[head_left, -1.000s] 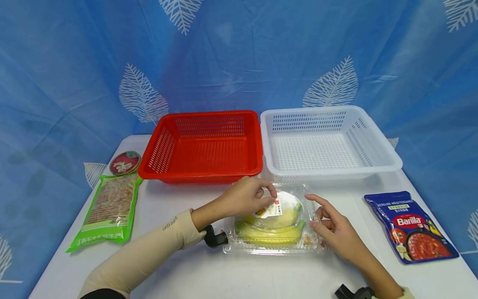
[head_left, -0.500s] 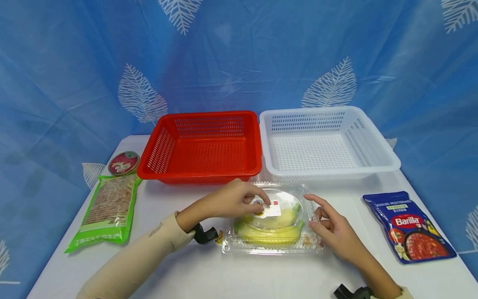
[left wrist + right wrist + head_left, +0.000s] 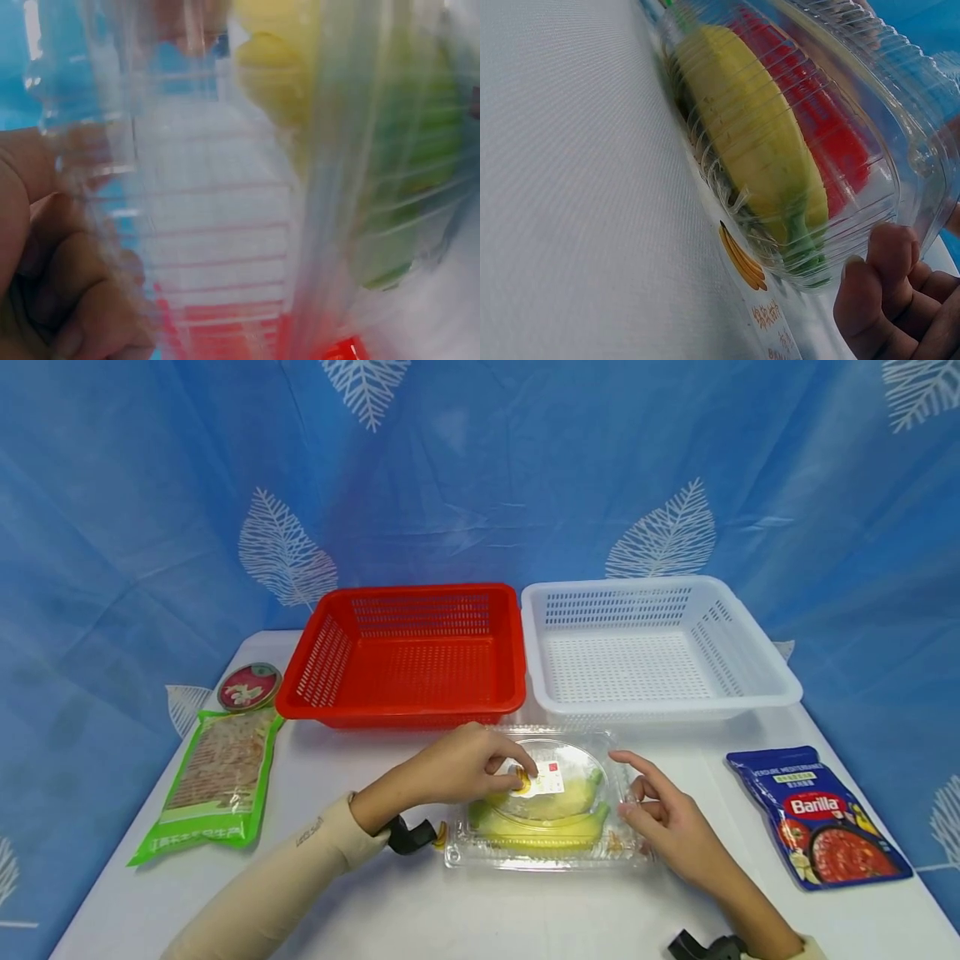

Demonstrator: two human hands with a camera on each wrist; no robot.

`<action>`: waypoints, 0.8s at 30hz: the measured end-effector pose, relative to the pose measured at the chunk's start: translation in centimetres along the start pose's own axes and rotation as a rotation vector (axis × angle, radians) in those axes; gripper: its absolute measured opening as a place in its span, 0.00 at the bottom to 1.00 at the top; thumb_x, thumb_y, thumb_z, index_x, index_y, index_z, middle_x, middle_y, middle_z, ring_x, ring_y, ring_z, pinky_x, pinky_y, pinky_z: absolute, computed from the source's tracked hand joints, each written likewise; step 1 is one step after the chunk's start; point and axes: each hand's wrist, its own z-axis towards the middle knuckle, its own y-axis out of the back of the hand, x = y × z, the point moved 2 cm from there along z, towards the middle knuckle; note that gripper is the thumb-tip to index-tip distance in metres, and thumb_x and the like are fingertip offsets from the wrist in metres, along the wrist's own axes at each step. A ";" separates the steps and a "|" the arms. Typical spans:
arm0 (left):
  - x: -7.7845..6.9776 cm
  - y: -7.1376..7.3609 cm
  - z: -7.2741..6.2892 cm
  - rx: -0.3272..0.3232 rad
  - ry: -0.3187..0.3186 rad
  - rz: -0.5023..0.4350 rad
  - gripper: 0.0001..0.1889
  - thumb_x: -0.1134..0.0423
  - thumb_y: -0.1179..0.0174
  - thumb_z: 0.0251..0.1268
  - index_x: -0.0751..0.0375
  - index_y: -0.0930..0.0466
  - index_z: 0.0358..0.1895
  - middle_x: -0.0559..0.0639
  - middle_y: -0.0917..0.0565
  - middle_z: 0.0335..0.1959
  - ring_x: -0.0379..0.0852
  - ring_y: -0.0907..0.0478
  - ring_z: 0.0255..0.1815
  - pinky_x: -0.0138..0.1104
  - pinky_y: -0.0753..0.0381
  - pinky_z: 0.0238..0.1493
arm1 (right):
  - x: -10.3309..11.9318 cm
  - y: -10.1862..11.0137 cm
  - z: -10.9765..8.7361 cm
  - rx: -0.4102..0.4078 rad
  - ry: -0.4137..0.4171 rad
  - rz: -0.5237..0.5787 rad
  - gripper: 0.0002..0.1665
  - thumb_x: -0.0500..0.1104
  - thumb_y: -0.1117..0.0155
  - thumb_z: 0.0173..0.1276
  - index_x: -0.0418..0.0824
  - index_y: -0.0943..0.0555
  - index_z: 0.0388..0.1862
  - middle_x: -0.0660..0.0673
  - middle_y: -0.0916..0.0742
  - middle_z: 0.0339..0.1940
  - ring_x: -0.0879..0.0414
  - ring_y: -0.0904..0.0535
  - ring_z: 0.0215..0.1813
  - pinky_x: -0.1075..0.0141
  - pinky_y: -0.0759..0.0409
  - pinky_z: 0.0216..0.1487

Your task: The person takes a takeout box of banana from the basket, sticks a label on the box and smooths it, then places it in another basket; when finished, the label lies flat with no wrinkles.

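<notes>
On the table in front of me lies a clear plastic clamshell box (image 3: 555, 852) with yellow-green bananas (image 3: 547, 831) inside. Its lid carries a white label (image 3: 549, 777). My left hand (image 3: 465, 768) reaches over the left part of the lid, thumb and index finger apart by the label; their exact contact is hidden. In the left wrist view, bent fingers (image 3: 97, 300) show beside the plastic. My right hand (image 3: 671, 822) holds the box's right side, thumb low and index finger at the upper rim. The right wrist view has its fingertips (image 3: 889, 251) against the plastic wall.
Behind the box stand a red basket (image 3: 405, 714) and a white basket (image 3: 667, 703). At left lie a green-edged food bag (image 3: 217, 777) and a round red can (image 3: 250, 686). A blue Barilla pouch (image 3: 817, 818) lies at right.
My left hand has slid a little to the left across the lid, uncovering more of the label's right part. My right hand and the box stay in place.
</notes>
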 end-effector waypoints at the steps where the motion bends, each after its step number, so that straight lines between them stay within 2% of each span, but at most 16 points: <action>1: 0.1 0.1 -0.2 -0.019 -0.004 -0.015 0.09 0.59 0.31 0.67 0.46 0.10 0.48 0.38 0.40 0.13 0.34 0.46 0.17 0.30 0.41 0.25 | 0.0 0.0 0.0 -0.001 -0.001 -0.002 0.37 0.31 0.40 0.75 0.48 0.37 0.80 0.42 0.27 0.35 0.62 0.31 0.15 0.62 0.26 0.13; 7: 0.9 1.2 -2.3 -0.204 0.007 -0.146 0.13 0.60 0.28 0.65 0.51 0.11 0.52 0.38 0.46 0.15 0.34 0.50 0.19 0.31 0.44 0.24 | -0.2 0.0 0.0 -0.005 0.004 -0.012 0.38 0.31 0.40 0.75 0.48 0.37 0.80 0.43 0.26 0.34 0.65 0.32 0.16 0.62 0.27 0.13; 12: 2.0 1.4 -4.9 -0.310 0.104 -0.200 0.16 0.55 0.28 0.65 0.47 0.13 0.55 0.38 0.44 0.17 0.35 0.47 0.20 0.32 0.44 0.23 | -0.2 0.1 0.1 -0.004 0.017 -0.018 0.38 0.31 0.40 0.75 0.47 0.37 0.80 0.43 0.26 0.34 0.65 0.32 0.15 0.63 0.28 0.13; 15: 2.6 1.0 -6.4 -0.356 0.187 -0.174 0.20 0.50 0.28 0.64 0.44 0.16 0.59 0.39 0.39 0.20 0.38 0.41 0.22 0.33 0.39 0.25 | -0.2 0.1 0.1 0.002 0.024 -0.015 0.37 0.30 0.41 0.75 0.47 0.37 0.79 0.43 0.27 0.34 0.65 0.33 0.16 0.64 0.28 0.13; 19: 3.5 0.1 -7.8 -0.419 0.270 -0.112 0.30 0.45 0.28 0.63 0.40 0.24 0.69 0.42 0.29 0.30 0.46 0.29 0.33 0.38 0.26 0.34 | -0.2 0.1 0.1 0.006 0.019 -0.017 0.37 0.31 0.41 0.75 0.48 0.36 0.79 0.43 0.27 0.34 0.65 0.32 0.16 0.64 0.28 0.13; 21: 3.9 -0.6 -8.4 -0.440 0.295 -0.093 0.34 0.45 0.28 0.63 0.41 0.27 0.72 0.45 0.26 0.36 0.50 0.25 0.39 0.41 0.22 0.38 | -0.2 0.0 0.1 0.005 0.014 -0.022 0.37 0.31 0.41 0.75 0.49 0.36 0.79 0.44 0.27 0.33 0.65 0.32 0.16 0.63 0.27 0.14; 24: 4.4 -1.8 -9.3 -0.457 0.287 -0.066 0.34 0.46 0.30 0.64 0.42 0.29 0.74 0.49 0.25 0.39 0.52 0.24 0.41 0.40 0.21 0.39 | -0.2 0.1 0.1 0.003 0.013 -0.030 0.37 0.31 0.41 0.75 0.49 0.36 0.79 0.44 0.27 0.33 0.66 0.33 0.16 0.64 0.28 0.14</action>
